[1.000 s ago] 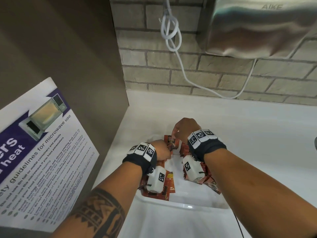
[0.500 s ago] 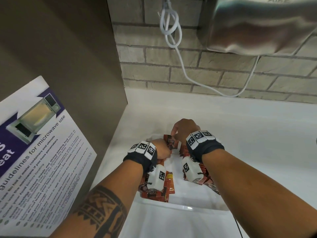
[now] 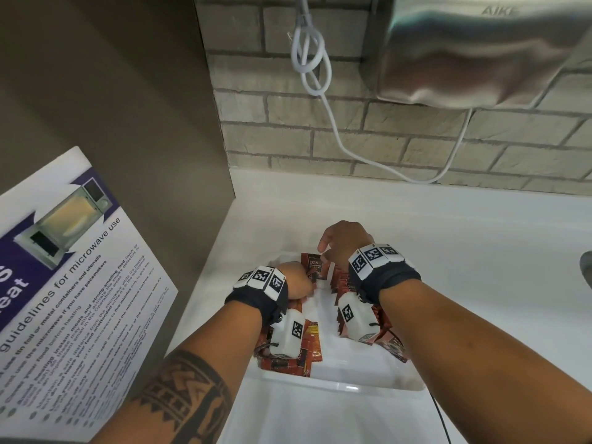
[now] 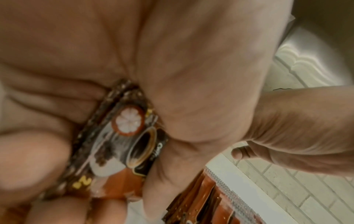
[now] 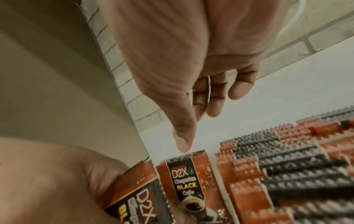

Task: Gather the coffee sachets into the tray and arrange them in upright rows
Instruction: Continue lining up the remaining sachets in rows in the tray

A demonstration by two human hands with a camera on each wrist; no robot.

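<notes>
Both hands work inside the white tray [image 3: 336, 386], which sits on the white counter [image 3: 448, 257] near its back left corner, against the brick wall. The left hand [image 3: 293, 280] is clamped on a small bundle of coffee sachets [image 4: 122, 145], thumb on one face and curled fingers on the other. The right hand [image 3: 344, 243] hangs with its fingers loosely extended above an upright sachet [image 5: 188, 180] at the far end of the tray, the thumb tip just over its serrated top edge; it grips nothing that I can see.

The standing row [image 5: 287, 159] along the tray's right side looks tightly packed but free-standing, so a nudge from either wrist or from the inserted bundle could topple it like dominoes. The bundle may also fan out or slip if the pinch loosens, since the foil looks slick. Flat sachets [image 3: 298, 350] at the tray's near left corner are not yet stood up, and could get buried under new ones.

The sachets read "D2X", "BLACK" and "Coffee"; a line between is too blurred to read. The hand dryer [image 3: 480, 49] on the wall shows "AIKE". A poster [image 3: 64, 283] at the left reads "guidelines for microwave use".
</notes>
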